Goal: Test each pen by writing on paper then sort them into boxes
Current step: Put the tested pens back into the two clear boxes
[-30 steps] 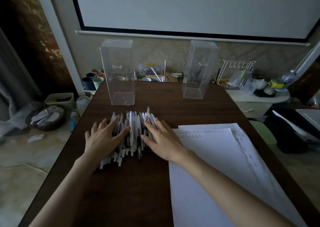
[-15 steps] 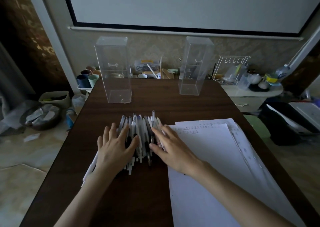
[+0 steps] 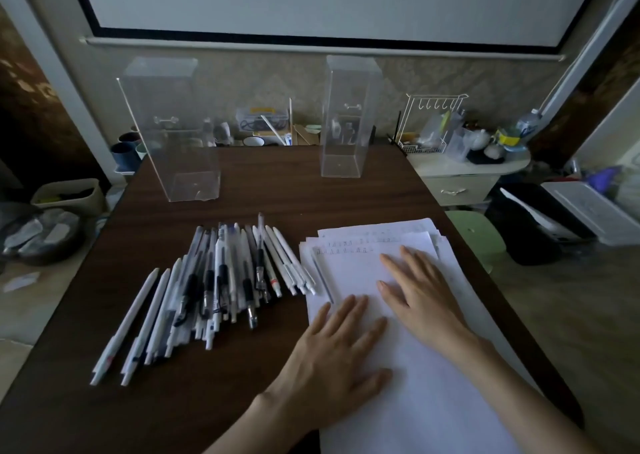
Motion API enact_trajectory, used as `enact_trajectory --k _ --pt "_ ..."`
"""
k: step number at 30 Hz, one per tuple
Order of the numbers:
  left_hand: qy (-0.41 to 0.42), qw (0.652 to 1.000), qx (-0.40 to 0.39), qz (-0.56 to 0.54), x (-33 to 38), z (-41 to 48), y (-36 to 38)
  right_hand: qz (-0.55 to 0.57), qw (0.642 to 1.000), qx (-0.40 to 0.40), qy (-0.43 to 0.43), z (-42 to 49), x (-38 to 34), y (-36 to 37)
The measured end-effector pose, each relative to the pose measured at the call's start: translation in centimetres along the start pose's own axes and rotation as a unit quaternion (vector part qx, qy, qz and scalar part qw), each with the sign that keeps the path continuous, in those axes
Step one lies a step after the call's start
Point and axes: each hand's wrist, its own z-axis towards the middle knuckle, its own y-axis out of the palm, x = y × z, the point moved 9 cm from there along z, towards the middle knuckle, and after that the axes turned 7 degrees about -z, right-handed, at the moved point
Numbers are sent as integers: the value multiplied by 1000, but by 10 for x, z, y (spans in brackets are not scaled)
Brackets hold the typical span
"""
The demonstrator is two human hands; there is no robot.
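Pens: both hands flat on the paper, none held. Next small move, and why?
Probably the right hand reaches left and picks one pen from the pile: it and the left hand lie flat on the paper, holding nothing; the left box and right box look empty.

table (image 3: pixel 284 190) – dark wood grain, slight sheen. paper (image 3: pixel 426 401) matt white. Two boxes (image 3: pixel 341 117) – clear glossy plastic. pens (image 3: pixel 221 280) smooth white/clear plastic, black grips.

paper (image 3: pixel 433 401) cut off below, writing (image 3: pixel 346 244) illegible
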Motion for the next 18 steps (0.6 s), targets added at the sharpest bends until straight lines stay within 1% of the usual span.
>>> enact_trajectory --k 3,10,13,15,16,17,18 --pt "-9 1000 5 9 -10 22 -4 -2 1000 6 4 21 10 -2" --pt "-54 998 -27 24 -40 67 -7 -1 1000 -1 -16 78 18 -2" --pt "-49 998 -19 38 -41 69 -15 -5 1000 1 -11 82 16 -6" --pt "-62 998 12 17 -44 57 -29 -36 998 36 -23 74 6 -16" --pt "-88 995 42 -2 -53 46 -40 -34 997 62 -45 69 -6 -23" --pt "-122 989 82 -18 -66 31 -55 -10 994 83 -76 64 -22 -30" --pt "-163 978 126 -25 -84 12 -71 36 990 87 -103 60 -39 -35"
